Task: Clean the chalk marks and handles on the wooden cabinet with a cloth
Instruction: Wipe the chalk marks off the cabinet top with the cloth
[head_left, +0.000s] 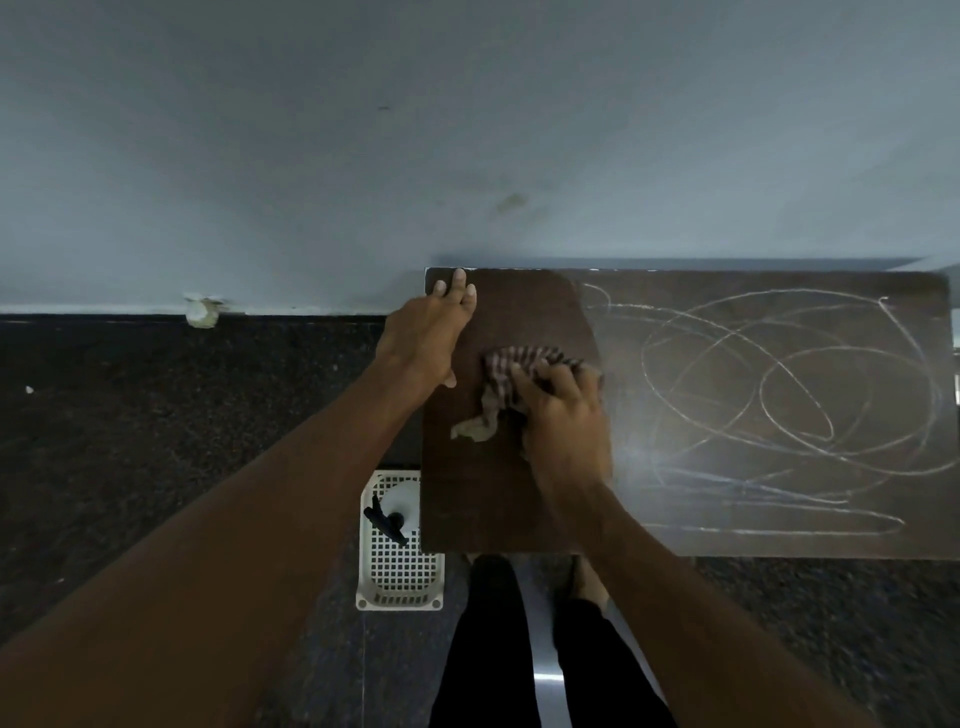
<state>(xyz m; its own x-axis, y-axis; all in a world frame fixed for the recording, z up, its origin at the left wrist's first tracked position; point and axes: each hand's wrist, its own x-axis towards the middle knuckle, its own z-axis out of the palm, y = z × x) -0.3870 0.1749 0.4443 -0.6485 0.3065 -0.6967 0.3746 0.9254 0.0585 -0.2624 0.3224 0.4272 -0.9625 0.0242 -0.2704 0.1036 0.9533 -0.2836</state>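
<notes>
My right hand (566, 415) grips the checked cloth (514, 374), fingers curled over it, pressing it onto the cabinet (498, 499) top near the left end, about mid-depth. My left hand (426, 338) lies flat with fingers straight on the left edge, tips by the far-left corner, holding nothing. The wood around the cloth is plain and dark. The chalk marks (779, 400) loop over the rest of the top, out to the right edge. On the floor, just beside the front-left corner, is a white basket (400, 582) with a spray bottle (395, 512) in it, black trigger head showing.
</notes>
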